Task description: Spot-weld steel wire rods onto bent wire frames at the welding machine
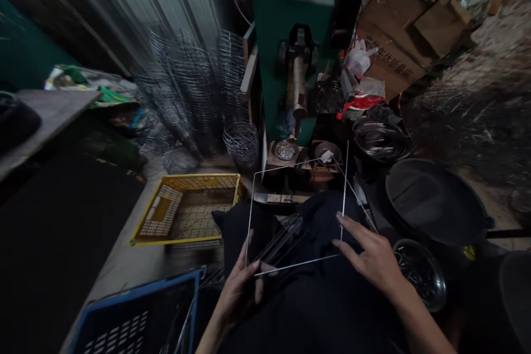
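Observation:
Over my dark-clothed lap I hold up a thin square wire frame [297, 167]. My left hand [243, 282] pinches its near left corner, fingers closed on the wire. My right hand [371, 257] grips the near right corner, thumb and forefinger on the wire and the other fingers spread. A bundle of straight wire rods [282, 238] lies across my lap under the frame. Beyond the frame stands a green machine [290, 27] with a metal cylinder head [299, 83].
A yellow crate [186, 207] sits on the floor to the left, a blue crate [136, 315] nearer. Stacked wire baskets [194, 94] stand behind. On the right are a metal bowl of small parts [421, 274], a black pan [431, 202], wire coils [379, 141] and cardboard boxes [410, 22].

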